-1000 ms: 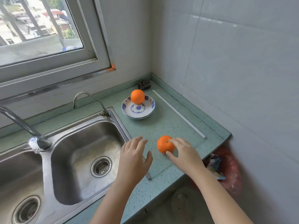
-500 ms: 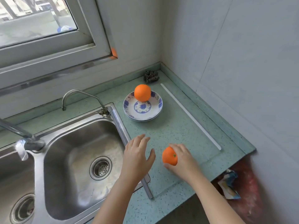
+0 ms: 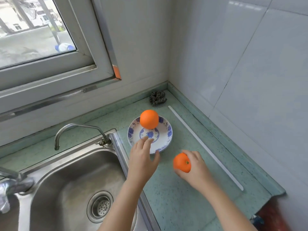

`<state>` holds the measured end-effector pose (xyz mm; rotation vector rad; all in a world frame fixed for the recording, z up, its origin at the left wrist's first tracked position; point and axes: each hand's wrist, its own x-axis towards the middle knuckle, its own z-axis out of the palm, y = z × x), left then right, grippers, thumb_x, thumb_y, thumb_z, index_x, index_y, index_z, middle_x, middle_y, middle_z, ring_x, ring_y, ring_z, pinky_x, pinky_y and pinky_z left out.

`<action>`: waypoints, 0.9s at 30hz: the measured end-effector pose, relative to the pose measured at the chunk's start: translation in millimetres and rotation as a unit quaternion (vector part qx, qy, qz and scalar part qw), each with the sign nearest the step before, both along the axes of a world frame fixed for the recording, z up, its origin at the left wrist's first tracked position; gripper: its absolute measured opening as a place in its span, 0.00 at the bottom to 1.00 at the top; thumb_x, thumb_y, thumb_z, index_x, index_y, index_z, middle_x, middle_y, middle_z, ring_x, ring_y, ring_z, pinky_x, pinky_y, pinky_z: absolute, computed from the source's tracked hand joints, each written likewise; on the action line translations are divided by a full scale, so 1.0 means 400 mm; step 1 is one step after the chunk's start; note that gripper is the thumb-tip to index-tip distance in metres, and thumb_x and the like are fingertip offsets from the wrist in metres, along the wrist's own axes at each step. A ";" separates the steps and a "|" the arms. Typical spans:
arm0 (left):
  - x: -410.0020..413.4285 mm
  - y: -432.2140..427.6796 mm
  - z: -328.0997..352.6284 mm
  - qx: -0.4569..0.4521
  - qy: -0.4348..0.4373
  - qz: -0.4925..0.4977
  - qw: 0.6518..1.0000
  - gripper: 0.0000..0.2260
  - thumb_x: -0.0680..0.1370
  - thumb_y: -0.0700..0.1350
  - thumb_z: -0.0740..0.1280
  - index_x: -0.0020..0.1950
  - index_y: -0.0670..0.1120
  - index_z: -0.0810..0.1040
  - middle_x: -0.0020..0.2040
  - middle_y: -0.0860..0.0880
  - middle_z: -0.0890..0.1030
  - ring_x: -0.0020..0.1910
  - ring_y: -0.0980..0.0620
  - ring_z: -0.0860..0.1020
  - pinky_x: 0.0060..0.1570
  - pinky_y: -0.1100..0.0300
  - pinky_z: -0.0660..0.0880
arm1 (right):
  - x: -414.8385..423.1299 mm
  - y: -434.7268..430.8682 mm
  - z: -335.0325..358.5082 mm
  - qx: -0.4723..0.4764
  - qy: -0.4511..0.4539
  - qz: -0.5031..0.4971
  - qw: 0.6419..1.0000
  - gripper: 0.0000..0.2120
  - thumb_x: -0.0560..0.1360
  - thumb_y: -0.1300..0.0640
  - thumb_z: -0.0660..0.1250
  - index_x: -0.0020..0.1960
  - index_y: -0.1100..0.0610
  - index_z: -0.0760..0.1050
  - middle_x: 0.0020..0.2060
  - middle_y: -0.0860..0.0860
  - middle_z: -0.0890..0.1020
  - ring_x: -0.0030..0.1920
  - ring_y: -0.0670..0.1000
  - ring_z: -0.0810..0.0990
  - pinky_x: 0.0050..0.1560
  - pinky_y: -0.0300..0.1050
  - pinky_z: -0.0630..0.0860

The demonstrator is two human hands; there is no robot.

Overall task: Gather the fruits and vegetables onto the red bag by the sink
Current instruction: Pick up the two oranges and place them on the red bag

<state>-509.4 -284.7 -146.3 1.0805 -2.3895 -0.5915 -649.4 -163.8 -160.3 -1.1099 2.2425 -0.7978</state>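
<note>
Right hand: fingers wrapped around an orange, stem end facing the camera, fruit held just above the green speckled surface. Left hand: palm down, fingers spread wide and holding nothing, fingertips over the near rim of a blue-and-white plate. Second orange sits on the far side of that plate, just beyond the left fingertips and not touching them. Plate rests on the surface, just right of the steel sink; the left forearm crosses the sink's right edge. A tap curves over the basin to the left of the left fingers. Beyond the plate, in the corner by the tiled wall, a metal scouring pad. A thin white strip lies diagonally on the surface, to the right of the right fingers. Something red shows below the surface edge at lower right, blurred; cannot tell whether it is the bag.
</note>
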 end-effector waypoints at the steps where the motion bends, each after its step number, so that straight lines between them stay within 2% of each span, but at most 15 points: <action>1: -0.011 -0.026 -0.003 0.001 0.003 0.003 1.000 0.17 0.70 0.46 0.65 0.56 0.39 0.76 0.56 0.40 0.78 0.55 0.39 0.76 0.52 0.48 0.73 | -0.008 -0.019 0.002 -0.007 0.004 -0.006 1.000 0.33 0.67 0.51 0.73 0.67 0.51 0.64 0.58 0.51 0.67 0.60 0.52 0.69 0.52 0.40 0.66; 6: -0.068 -0.145 -0.013 0.008 0.020 0.023 1.000 0.20 0.68 0.46 0.66 0.56 0.38 0.76 0.58 0.37 0.77 0.56 0.37 0.75 0.51 0.46 0.73 | -0.043 -0.107 0.015 -0.033 0.021 -0.032 0.999 0.32 0.67 0.50 0.73 0.67 0.51 0.64 0.59 0.51 0.67 0.60 0.52 0.69 0.55 0.46 0.70; 11: -0.116 -0.230 -0.036 0.011 0.015 0.048 0.999 0.23 0.70 0.45 0.71 0.63 0.39 0.72 0.64 0.38 0.72 0.61 0.37 0.70 0.56 0.43 0.70 | -0.079 -0.170 0.029 -0.071 0.024 -0.066 0.995 0.32 0.66 0.52 0.74 0.66 0.53 0.65 0.54 0.47 0.65 0.55 0.48 0.68 0.50 0.39 0.64; 16: -0.158 -0.275 -0.057 0.041 0.013 0.073 0.996 0.27 0.71 0.49 0.71 0.68 0.44 0.68 0.69 0.41 0.67 0.66 0.41 0.65 0.62 0.44 0.65 | -0.102 -0.203 0.025 -0.074 0.021 -0.080 0.994 0.32 0.66 0.52 0.74 0.66 0.51 0.65 0.54 0.45 0.63 0.53 0.45 0.66 0.49 0.41 0.64; 22: -0.181 -0.280 -0.070 0.051 -0.021 0.051 0.997 0.33 0.71 0.55 0.70 0.71 0.46 0.62 0.71 0.43 0.64 0.66 0.42 0.64 0.61 0.44 0.67 | -0.110 -0.214 0.020 -0.065 0.020 -0.086 0.994 0.33 0.66 0.52 0.74 0.67 0.50 0.64 0.54 0.45 0.63 0.52 0.46 0.67 0.49 0.40 0.64; 27: -0.183 -0.271 -0.074 0.055 -0.010 0.043 0.998 0.34 0.70 0.52 0.72 0.71 0.45 0.61 0.69 0.42 0.65 0.65 0.42 0.65 0.59 0.46 0.69 | -0.108 -0.207 0.022 -0.065 0.010 -0.083 0.994 0.32 0.66 0.51 0.74 0.67 0.49 0.63 0.55 0.46 0.64 0.53 0.46 0.67 0.48 0.41 0.65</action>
